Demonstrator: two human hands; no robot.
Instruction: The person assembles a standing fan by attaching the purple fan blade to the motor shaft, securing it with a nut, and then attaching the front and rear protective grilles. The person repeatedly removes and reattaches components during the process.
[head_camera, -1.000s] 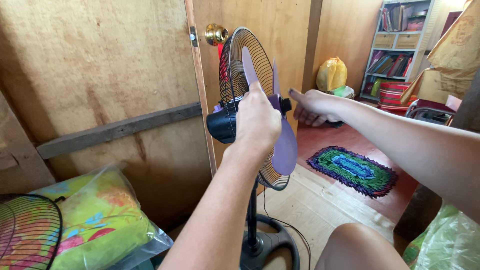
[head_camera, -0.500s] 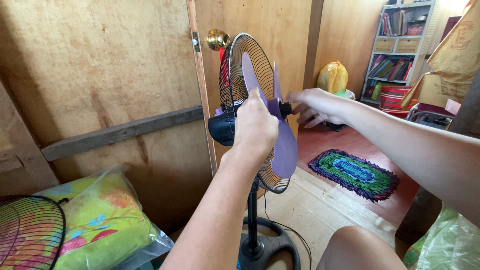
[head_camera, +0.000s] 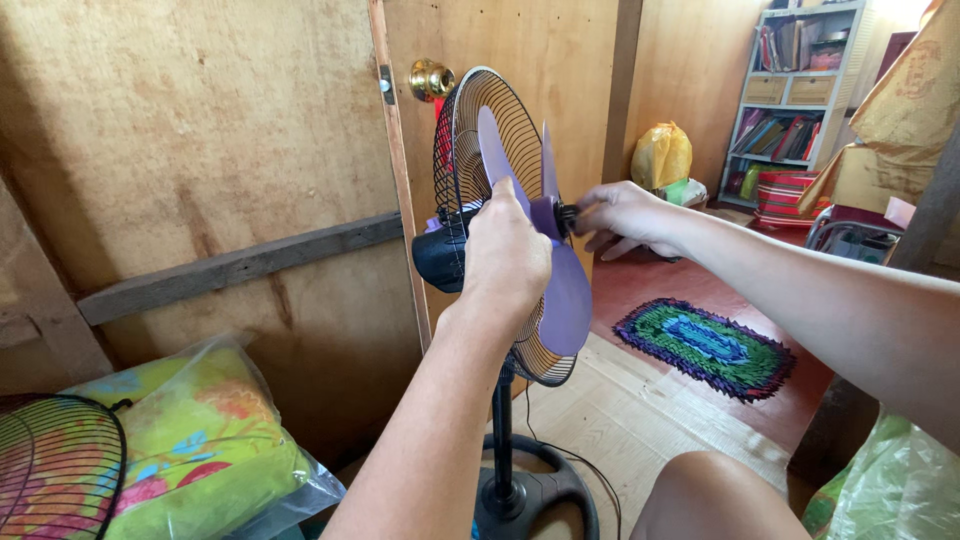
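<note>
A black stand fan (head_camera: 500, 440) stands in front of me with its front grille off. Its rear wire guard (head_camera: 460, 130) is in place and the purple blades (head_camera: 568, 300) are on the shaft. My left hand (head_camera: 505, 250) grips the blade hub from the near side, holding the blades still. My right hand (head_camera: 620, 215) reaches in from the right, with thumb and fingers pinched on the small black cap (head_camera: 568, 212) at the hub's centre.
A loose black wire grille (head_camera: 55, 465) lies at lower left beside bagged colourful bedding (head_camera: 200, 440). Behind the fan is a plywood wall and a door with a brass knob (head_camera: 430, 78). A woven rug (head_camera: 705, 345), a yellow bag (head_camera: 662, 152) and a bookshelf (head_camera: 800, 90) lie to the right.
My right hand, open and away from the hub a second ago, has moved left and closed its fingertips on the black cap. My left hand stays on the blades.
</note>
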